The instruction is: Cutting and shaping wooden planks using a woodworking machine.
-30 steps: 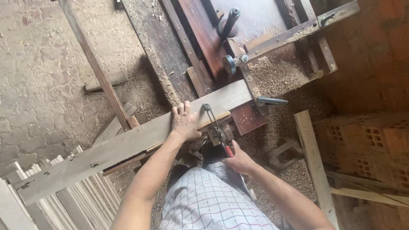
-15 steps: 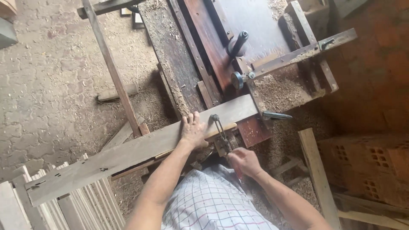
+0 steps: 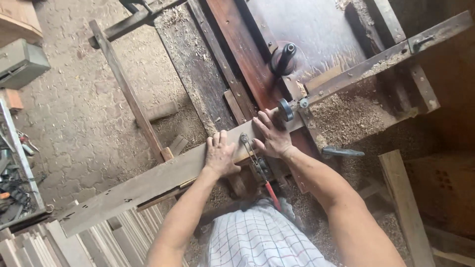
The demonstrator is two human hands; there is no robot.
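Note:
A long grey wooden plank (image 3: 148, 185) lies across the edge of a worn wooden machine table (image 3: 247, 54). My left hand (image 3: 220, 154) rests flat on the plank, fingers spread. My right hand (image 3: 271, 136) presses flat on the plank's right end, next to a small round metal wheel (image 3: 285, 110). Between the two hands a metal clamp with a red handle (image 3: 257, 168) hangs over the plank's near edge. Neither hand grips anything.
Sawdust (image 3: 346, 113) covers the table's right side. A black lever (image 3: 286, 57) stands on the table. Thin wooden slats (image 3: 74, 242) are stacked at lower left. A timber post (image 3: 403, 202) and bricks (image 3: 440, 183) stand at right. A grey box (image 3: 20, 62) sits at upper left.
My right hand has left the clamp's red handle and come up to press flat on the plank's right end. The left hand stays on the plank. The view has shifted closer.

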